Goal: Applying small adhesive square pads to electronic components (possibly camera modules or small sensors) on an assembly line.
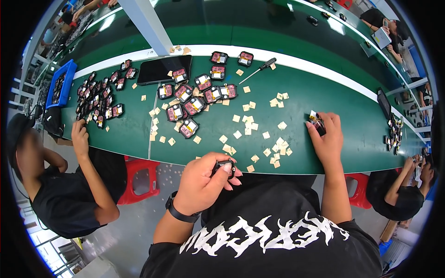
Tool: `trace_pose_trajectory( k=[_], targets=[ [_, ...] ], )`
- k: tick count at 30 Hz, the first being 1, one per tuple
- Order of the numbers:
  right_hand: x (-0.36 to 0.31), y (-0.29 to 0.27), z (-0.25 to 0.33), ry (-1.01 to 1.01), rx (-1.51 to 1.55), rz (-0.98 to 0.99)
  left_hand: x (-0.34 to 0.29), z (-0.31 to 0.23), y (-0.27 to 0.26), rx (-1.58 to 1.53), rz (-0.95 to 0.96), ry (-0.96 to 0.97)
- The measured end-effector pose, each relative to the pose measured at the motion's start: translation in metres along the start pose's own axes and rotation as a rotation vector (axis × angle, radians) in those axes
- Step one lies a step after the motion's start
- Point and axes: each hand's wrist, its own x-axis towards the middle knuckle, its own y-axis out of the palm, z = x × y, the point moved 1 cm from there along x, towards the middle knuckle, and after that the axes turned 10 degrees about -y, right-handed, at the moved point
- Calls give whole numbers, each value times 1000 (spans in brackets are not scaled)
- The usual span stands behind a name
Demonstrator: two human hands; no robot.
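My left hand (199, 183), with a black band on its wrist, is closed around a small black device casing (223, 167) just off the table's near edge. Its thumb presses on the casing. Over the table to the right, my right hand (328, 139) grips a small electronic module (317, 123) by its sides, partly covered by the fingers. Several open modules with red circuit boards and white parts, such as this black-framed module (194, 105), lie ahead of my left hand. Small cream square pieces (248, 119) are scattered between the hands.
A screwdriver (257, 70) and a black tablet-like slab (163, 69) lie toward the far edge of the green table (296, 88). More modules (95, 99) are heaped on the left, near a blue bin (61, 83) and a co-worker's hand (80, 134). Another person (398, 190) sits at right.
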Motion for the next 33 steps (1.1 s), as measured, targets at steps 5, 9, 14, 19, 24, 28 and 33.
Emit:
trace_pose_trajectory(
  k=[5,9,14,19,24,28,33],
  targets=[
    [-2,1,0,-2,42,-19,0,12,-21,12,-74,63],
    [-3,-2,0,-6,56,-41,6,11,-46,53,-415,188],
    [-4,-3,-1,-23,68,-49,8,4,-97,298,-654,142],
    [-5,-4,0,-17,38,-70,23,17,-144,120,-684,154],
    [-4,-2,-4,-27,83,-58,31,21,-183,174,-713,121],
    [-6,-6,-5,-51,95,-75,48,16,-209,308,-696,56],
    [-11,-14,2,-31,284,-72,63,17,-255,506,-774,27]
  ],
)
